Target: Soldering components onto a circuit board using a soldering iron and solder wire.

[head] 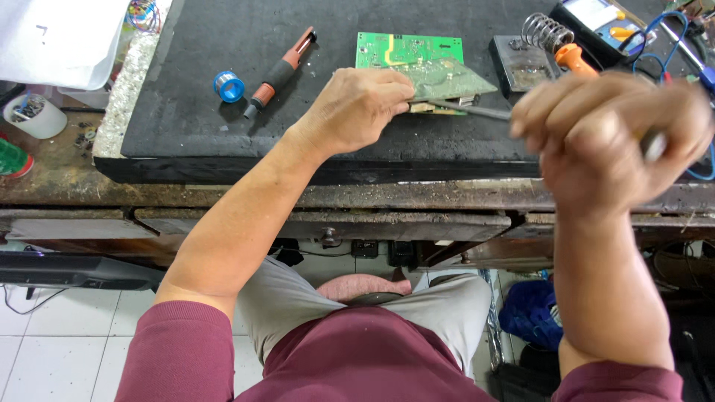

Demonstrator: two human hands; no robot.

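The left grip (356, 109) pinches a tilted board (445, 78) mid-tabletop (194, 97); the right grip (607, 138), blurred, is clenched around a tool (654, 146), clear of the front edge.

left hand (357, 108) tilting circuit board (436, 74) — right hand (611, 138) raised

A worn wooden workbench (223, 195) is seen across the view, its edge scratched and stained, and a black mat (223, 45) is laid over its top. Beneath it, shallow drawers (372, 225) are fitted — one with a small metal knob (dull and grimy). The floor (45, 335) is laid with white tiles, and even daylight-like light is cast over everything.
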